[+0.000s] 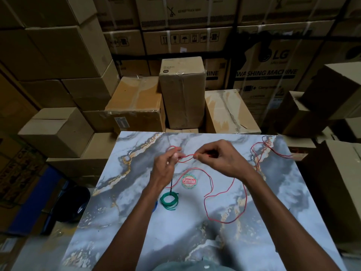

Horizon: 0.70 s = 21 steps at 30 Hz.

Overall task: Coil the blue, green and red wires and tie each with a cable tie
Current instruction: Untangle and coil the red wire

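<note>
While both hands [166, 163] [216, 159] pinch red wire [226, 192] — mid-table [273, 192], edges well apart.

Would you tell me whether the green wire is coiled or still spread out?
Coiled: the green wire lies in a tight round bundle on the marble table, with a black cable tie sticking up from it.

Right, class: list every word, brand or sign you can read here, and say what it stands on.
"Patelsa": round red and green sticker on the marble-patterned tabletop.
"LG" and "WASHING MACHINE": large brown cardboard carton.
Handling pictograms: strapped cardboard box.
Other box labels: too small or blurred.
</note>
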Motion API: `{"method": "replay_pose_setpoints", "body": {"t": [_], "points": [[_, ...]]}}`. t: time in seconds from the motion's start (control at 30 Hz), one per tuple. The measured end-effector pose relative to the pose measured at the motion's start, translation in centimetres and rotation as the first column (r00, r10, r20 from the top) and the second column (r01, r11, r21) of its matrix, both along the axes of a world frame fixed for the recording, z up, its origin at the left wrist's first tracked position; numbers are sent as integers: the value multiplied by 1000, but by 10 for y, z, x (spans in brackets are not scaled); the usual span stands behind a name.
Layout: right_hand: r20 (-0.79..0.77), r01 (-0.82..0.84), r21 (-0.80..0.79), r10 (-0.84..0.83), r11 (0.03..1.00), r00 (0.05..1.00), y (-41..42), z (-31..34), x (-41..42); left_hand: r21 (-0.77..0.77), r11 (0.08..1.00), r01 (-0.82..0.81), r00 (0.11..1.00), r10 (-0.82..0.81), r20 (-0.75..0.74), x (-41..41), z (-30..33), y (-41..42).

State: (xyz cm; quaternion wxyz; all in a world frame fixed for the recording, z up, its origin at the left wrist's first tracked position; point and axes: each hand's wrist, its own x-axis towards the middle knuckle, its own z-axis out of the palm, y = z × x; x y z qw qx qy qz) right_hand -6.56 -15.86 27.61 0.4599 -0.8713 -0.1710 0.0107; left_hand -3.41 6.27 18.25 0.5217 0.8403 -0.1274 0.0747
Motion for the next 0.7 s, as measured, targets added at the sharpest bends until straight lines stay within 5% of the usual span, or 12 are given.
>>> {"method": "replay_pose_setpoints", "body": {"t": [0.33,0.53,0.63,0.7], "points": [[110,213,134,-228,968,967,-32,6,38,-413,869,271,877,-400,-265,-23,34,-27],[-54,325,278,-323,904,945,-49,-31,49,-883,445,149,693,-684,-228,-24,50,-31],[-134,354,250,-330,901,934,-51,-63,42,-976,218,3,719,-679,-149,-21,53,-29],[-174,421,91,-402,903,899,-63,-97,35,-991,93,-95,788,-601,-132,-13,54,-16]]}}
